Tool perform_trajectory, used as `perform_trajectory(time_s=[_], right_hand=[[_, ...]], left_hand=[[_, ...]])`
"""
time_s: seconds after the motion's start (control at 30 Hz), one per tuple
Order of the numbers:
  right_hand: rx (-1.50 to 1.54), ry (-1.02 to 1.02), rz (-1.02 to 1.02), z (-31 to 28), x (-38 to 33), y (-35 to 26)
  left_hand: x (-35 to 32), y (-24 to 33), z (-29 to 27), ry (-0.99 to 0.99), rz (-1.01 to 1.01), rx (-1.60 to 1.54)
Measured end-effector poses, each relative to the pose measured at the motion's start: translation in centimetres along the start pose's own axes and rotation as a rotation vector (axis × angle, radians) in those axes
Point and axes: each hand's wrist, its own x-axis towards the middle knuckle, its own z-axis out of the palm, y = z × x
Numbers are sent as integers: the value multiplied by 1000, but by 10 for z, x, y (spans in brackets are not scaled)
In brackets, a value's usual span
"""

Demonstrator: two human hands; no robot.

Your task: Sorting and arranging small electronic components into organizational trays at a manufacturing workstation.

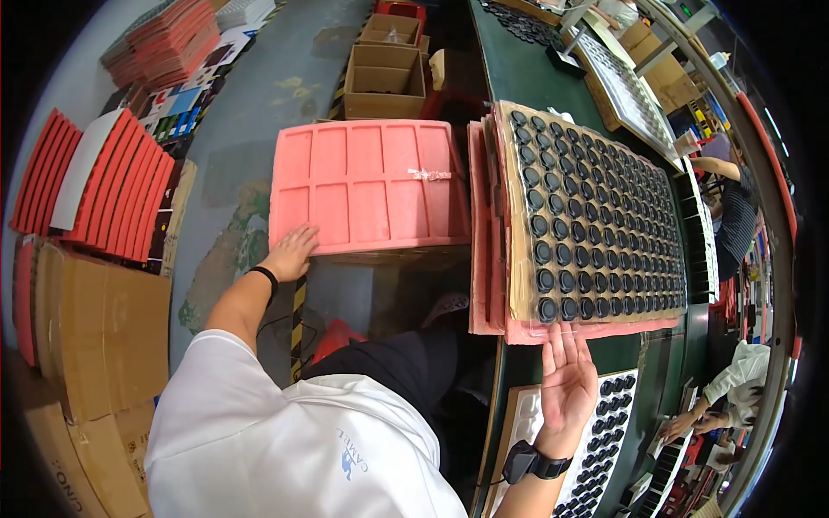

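A pink foam tray (pixel 371 186) with rectangular recesses lies in front of me on a cardboard box. At its near left corner rests my left hand (pixel 292 252), fingers spread along the edge; whether the thumb grips beneath is hidden. To the right, a clear plastic tray (pixel 516 216) full of round black caps (pixel 596 220) sits on brown card sheets and pink foam sheets (pixel 488 259). My right hand (pixel 568 384) is palm up at that tray's near edge, fingers stretched out and their tips touching or just under the rim.
Pink foam stacks (pixel 125 186) and large cardboard boxes (pixel 108 328) stand on the left. An open box (pixel 384 82) lies beyond the foam tray. A white tray of black parts (pixel 604 440) is on the green bench (pixel 518 69). Other people work along the right side.
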Motion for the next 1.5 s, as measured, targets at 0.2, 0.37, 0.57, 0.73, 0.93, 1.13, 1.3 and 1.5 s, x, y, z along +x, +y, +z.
perform_trajectory(time_s=[0.2, 0.37, 0.57, 0.73, 0.93, 1.13, 1.3, 1.5], right_hand=[[17, 6, -4, -2, -1, -1], [-11, 2, 7, 1, -1, -2], [15, -1, 26, 0, 1, 0], [14, -34, 15, 3, 0, -1], [-12, -17, 22, 1, 0, -3], [-26, -10, 11, 2, -2, -1], [-23, 1, 8, 6, -2, 1], [-22, 14, 2, 4, -2, 0]], left_hand=[[8, 58, -5, 187, -420, -209], [31, 88, 39, 79, -796, -1165], [76, 68, 42, 452, -1438, -2187], [80, 34, 63, 697, -1291, -2282], [47, -3, 41, 874, -1099, -2254], [43, -20, 25, 755, -947, -2176], [67, -43, 36, 668, -1121, -1928], [77, -14, 17, 586, -1287, -740]])
